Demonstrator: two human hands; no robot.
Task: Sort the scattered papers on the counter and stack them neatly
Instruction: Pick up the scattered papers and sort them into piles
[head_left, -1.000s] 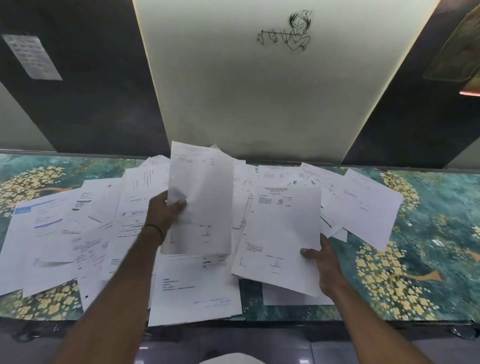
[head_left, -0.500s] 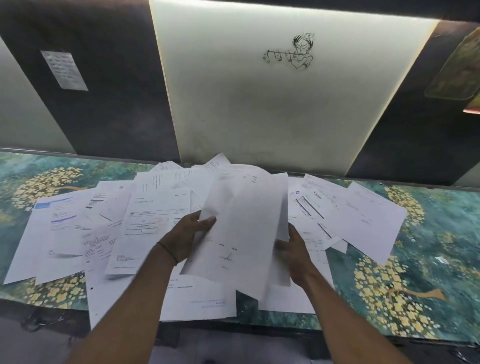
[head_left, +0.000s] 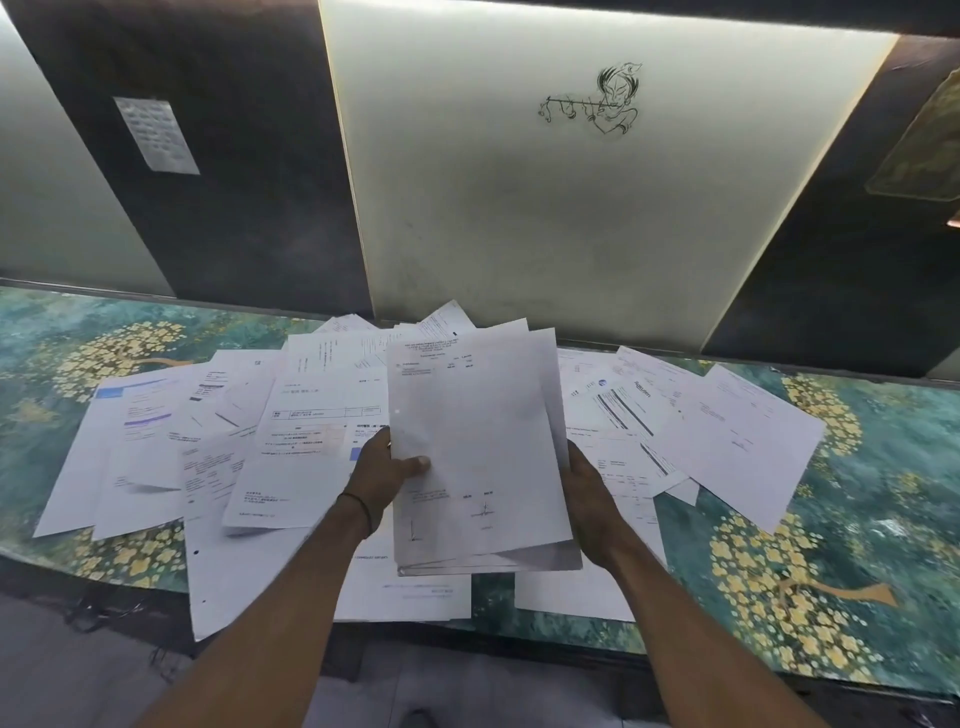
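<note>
White printed sheets form the held stack at centre view, raised off the counter and tilted up toward the camera. Its edges are roughly squared, though at least two back sheets are offset toward 1 o'clock.

Left hand: grips the stack's left edge, thumb pressed on the front sheet, fingers behind. A dark wristband sits on that wrist.
Right hand: holds the right edge, palm against the sheets. Its fingers are hidden behind the paper, so only the back of the hand and the thumb side are seen.

Surroundings:
- Loose papers lie overlapped on the counter from 9 o'clock round to 3 o'clock of the stack, some with blue headers, one with punched holes at 7 o'clock.
- A single plain sheet lies at 3 o'clock, skewed and partly covering its neighbours.
- More sheets lie under the stack at 6 o'clock and overhang the counter's near edge.
- The counter surface is teal with yellow blossom trees, visible at both ends.
- A pale lit wall panel stands at 12 o'clock, flanked by dark panels.
- A black line drawing of a flute player is at 1 o'clock.
- A small notice is fixed to the dark panel at 10 o'clock.
- A framed plaque at 2 o'clock is cut off by the frame edge.

Obscured: the stack and both forearms block the papers directly behind and below. Print on nearly all sheets is too small or blurred to read. The sheet count in the stack cannot be told.
</note>
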